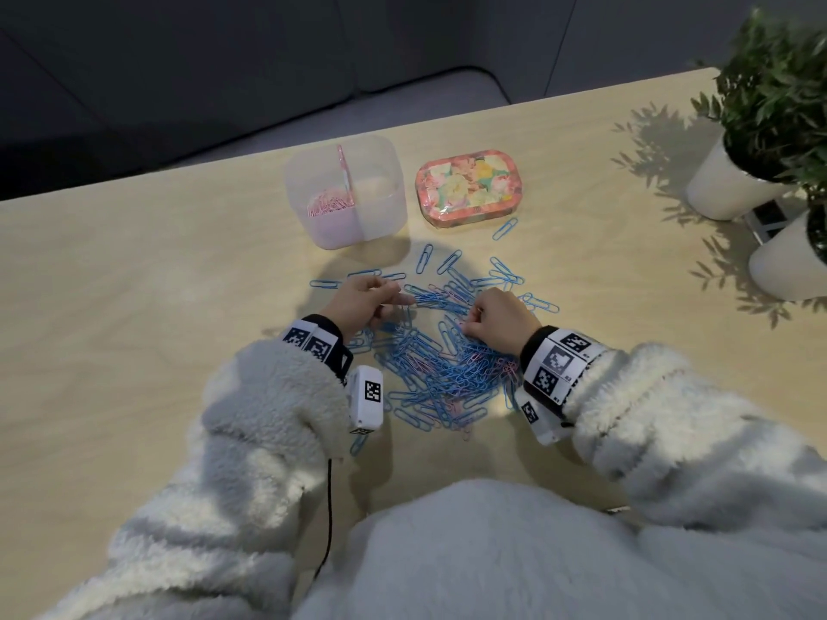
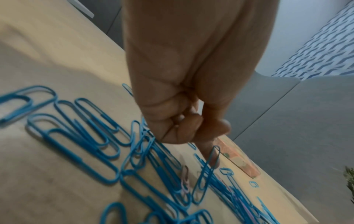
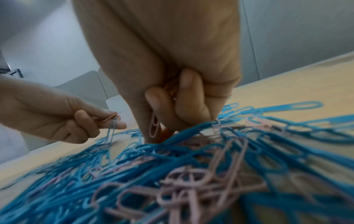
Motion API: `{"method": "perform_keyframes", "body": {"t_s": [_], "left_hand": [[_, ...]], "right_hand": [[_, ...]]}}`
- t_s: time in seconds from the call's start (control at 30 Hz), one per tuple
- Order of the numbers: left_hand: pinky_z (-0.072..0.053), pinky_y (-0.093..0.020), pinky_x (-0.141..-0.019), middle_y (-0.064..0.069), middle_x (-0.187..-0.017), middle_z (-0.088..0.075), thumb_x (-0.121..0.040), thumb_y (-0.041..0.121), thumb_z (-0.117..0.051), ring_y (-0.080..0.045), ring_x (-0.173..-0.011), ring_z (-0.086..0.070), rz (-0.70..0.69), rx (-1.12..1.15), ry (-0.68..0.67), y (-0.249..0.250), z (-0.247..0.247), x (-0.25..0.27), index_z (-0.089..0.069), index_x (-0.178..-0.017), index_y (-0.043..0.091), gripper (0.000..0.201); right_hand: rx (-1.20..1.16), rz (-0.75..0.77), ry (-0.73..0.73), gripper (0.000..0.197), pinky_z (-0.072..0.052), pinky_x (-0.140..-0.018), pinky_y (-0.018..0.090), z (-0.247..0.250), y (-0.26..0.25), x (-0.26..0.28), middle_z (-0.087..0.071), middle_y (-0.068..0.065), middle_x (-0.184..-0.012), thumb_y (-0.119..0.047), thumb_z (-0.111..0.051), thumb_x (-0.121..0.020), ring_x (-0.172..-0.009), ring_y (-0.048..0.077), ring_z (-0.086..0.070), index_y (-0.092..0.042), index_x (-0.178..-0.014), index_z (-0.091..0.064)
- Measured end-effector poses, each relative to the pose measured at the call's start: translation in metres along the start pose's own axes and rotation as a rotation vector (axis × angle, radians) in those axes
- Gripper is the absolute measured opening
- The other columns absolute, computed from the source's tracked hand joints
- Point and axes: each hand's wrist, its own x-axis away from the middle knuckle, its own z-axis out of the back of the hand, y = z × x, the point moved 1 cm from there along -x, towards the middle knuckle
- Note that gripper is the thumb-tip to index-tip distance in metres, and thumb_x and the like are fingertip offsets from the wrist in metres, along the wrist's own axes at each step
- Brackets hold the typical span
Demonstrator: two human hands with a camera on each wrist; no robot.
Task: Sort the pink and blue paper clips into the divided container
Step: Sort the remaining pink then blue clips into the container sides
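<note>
A tangled pile of blue and pink paper clips (image 1: 443, 351) lies on the table in front of me. My left hand (image 1: 367, 302) hovers over the pile's left edge with curled fingers. In the right wrist view it pinches a pinkish clip, and a blue clip (image 3: 112, 130) dangles from it. My right hand (image 1: 496, 317) sits on the pile's right side with fingers curled, holding a pink clip (image 3: 154, 125) against the palm. The translucent divided container (image 1: 385, 217) stands behind the pile. Pink clips (image 1: 329, 203) lie in its left compartment; nothing shows in the right one.
A floral tin (image 1: 467, 185) sits to the right of the container. Two white pots (image 1: 725, 190) with green plants stand at the far right. Loose blue clips (image 1: 505, 228) are scattered around the pile. The table's far edge runs just behind the container.
</note>
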Motion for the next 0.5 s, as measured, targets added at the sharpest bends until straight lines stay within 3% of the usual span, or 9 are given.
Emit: {"method": "perform_keyframes", "body": {"t_s": [0.1,0.23,0.33,0.43,0.5], "left_hand": [[-0.034,-0.007,-0.037,-0.002,-0.088,-0.067,-0.096,0.016,-0.047,0.003,-0.036,-0.044,-0.056,-0.009,0.065,0.004,0.002,0.000,-0.049,-0.075,0.016,0.022],[-0.036,-0.008,-0.038,0.001,-0.087,-0.067,-0.096,0.012,-0.046,0.003,-0.038,-0.047,-0.100,-0.002,0.138,0.008,0.005,-0.004,-0.057,-0.097,0.010,0.011],[-0.034,-0.014,-0.045,0.003,-0.081,-0.062,-0.096,0.011,-0.042,-0.006,-0.049,-0.043,-0.084,-0.041,0.172,0.011,0.003,-0.008,-0.056,-0.082,0.015,0.020],[-0.029,-0.021,-0.049,0.000,-0.075,-0.053,-0.093,0.009,-0.035,-0.012,-0.053,-0.036,-0.031,-0.003,0.277,0.010,0.003,-0.010,-0.049,-0.068,0.014,0.029],[-0.029,-0.024,-0.050,-0.003,-0.069,-0.051,-0.089,0.008,-0.033,-0.015,-0.052,-0.037,-0.057,-0.009,0.386,0.009,0.008,-0.008,-0.046,-0.062,0.013,0.031]], "right_hand": [[0.043,-0.013,0.013,0.027,-0.040,-0.058,0.030,-0.003,0.000,0.000,-0.062,0.020,-0.070,-0.013,-0.058,-0.087,-0.074,0.034,-0.065,-0.010,-0.061,-0.049],[0.029,-0.050,0.017,0.032,-0.041,-0.056,0.033,-0.004,0.004,-0.001,-0.059,0.017,-0.068,-0.006,-0.055,-0.082,-0.064,0.033,-0.059,-0.008,-0.054,-0.041],[-0.032,-0.059,-0.061,0.036,-0.035,-0.053,0.030,-0.004,0.006,-0.004,-0.049,0.012,-0.063,-0.002,-0.052,-0.079,-0.056,0.026,-0.044,-0.012,-0.051,-0.032],[0.008,-0.017,-0.075,0.039,-0.023,-0.047,0.025,-0.004,0.006,-0.002,-0.029,0.005,-0.050,-0.001,-0.049,-0.077,-0.048,0.021,-0.029,-0.015,-0.049,-0.026],[-0.011,0.015,-0.050,0.034,-0.023,-0.046,0.026,-0.004,0.008,0.001,-0.032,0.007,-0.049,-0.001,-0.048,-0.077,-0.047,0.021,-0.031,-0.013,-0.049,-0.032]]}}
